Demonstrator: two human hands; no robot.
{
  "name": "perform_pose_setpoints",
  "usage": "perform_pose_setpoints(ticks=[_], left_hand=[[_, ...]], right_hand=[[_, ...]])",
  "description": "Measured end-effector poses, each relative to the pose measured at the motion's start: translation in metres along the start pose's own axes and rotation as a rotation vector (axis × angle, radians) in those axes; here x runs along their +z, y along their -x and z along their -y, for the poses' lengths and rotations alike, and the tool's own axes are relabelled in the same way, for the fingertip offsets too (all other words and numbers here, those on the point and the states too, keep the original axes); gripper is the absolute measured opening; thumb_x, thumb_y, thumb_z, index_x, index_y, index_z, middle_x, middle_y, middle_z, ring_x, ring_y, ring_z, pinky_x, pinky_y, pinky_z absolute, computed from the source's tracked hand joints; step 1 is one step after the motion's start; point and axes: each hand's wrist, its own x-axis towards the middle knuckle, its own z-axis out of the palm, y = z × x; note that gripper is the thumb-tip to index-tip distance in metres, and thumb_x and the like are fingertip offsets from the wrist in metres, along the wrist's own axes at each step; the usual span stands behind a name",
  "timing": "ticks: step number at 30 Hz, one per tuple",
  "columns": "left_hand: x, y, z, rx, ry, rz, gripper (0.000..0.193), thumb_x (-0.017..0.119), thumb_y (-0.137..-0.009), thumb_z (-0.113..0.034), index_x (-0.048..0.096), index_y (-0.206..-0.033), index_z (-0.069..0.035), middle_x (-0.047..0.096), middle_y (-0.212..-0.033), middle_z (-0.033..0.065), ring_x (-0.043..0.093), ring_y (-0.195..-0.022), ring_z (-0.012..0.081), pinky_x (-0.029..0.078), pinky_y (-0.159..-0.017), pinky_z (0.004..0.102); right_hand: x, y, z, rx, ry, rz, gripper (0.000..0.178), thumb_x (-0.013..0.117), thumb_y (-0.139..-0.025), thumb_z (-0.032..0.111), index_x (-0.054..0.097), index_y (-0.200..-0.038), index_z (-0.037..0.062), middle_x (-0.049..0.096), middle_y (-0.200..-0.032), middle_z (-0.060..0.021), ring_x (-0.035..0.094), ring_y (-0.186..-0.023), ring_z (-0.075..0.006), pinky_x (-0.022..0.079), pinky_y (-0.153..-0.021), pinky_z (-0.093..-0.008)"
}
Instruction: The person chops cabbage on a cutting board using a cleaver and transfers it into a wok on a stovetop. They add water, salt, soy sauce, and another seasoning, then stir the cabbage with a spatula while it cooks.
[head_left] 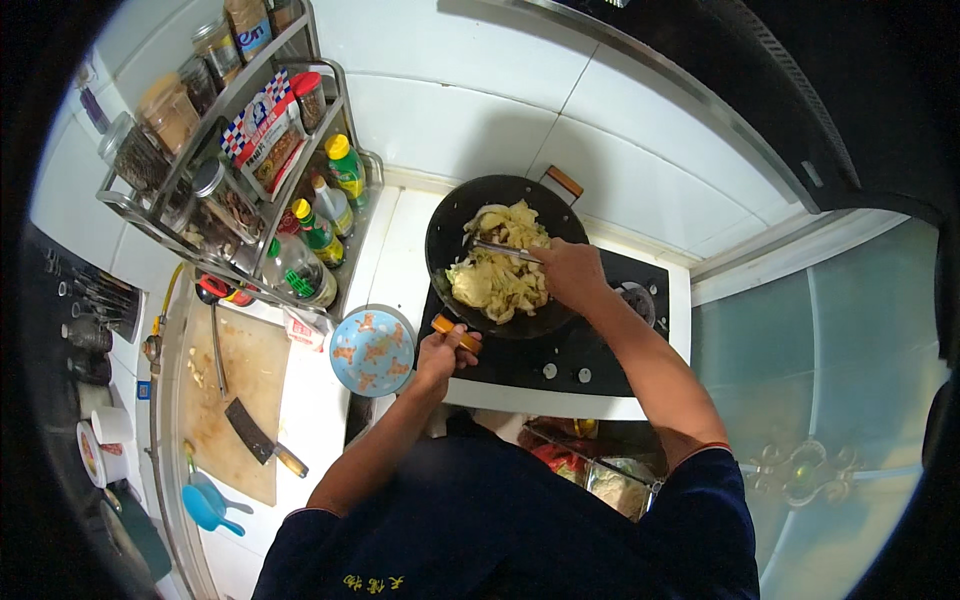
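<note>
A dark wok sits on the black gas stove at the upper middle, holding pale yellow-green cooked food that looks like chopped cabbage. My left hand is closed round the wok's near wooden handle. With my right hand I grip a metal-handled cooking utensil over the wok. Its far end dips among the food, so I cannot make out whether it is a spatula or a ladle. The wok's second wooden handle points toward the tiled wall, untouched.
Left of the wok stands a light blue patterned plate. A cleaver and a long-handled utensil lie on the cutting board. Bottles and jars fill the metal rack. Two knobs line the stove's front. Frosted glass panels stand at right.
</note>
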Motion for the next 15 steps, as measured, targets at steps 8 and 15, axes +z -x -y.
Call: perform_pose_setpoints(ticks=[8, 15], left_hand=[[-0.004, -0.006, 0.002, -0.012, -0.010, 0.034, 0.035, 0.060, -0.104, -0.033, 0.058, -0.120, -0.002, 0.074, -0.110, 0.0134, 0.065, -0.064, 0.0150, 0.047, -0.060, 0.0286], [0.001, -0.003, -0.001, -0.025, 0.015, 0.000, 0.032, 0.058, -0.105, -0.031, 0.060, -0.117, -0.002, 0.074, -0.107, 0.0121, 0.063, -0.062, 0.0132, 0.047, -0.058, 0.0269]], right_hand=[[0.015, -0.019, -0.007, 0.039, -0.010, -0.004, 0.034, 0.066, -0.093, 0.028, 0.068, -0.127, 0.0235, 0.064, -0.091, -0.0064, 0.068, -0.079, -0.0270, 0.053, -0.067, -0.0438], [-0.043, 0.030, -0.044, 0.241, -0.211, -0.095, 0.030, 0.064, -0.094, 0.028, 0.070, -0.121, 0.0180, 0.073, -0.092, -0.0140, 0.071, -0.091, -0.0376, 0.055, -0.076, -0.0510]])
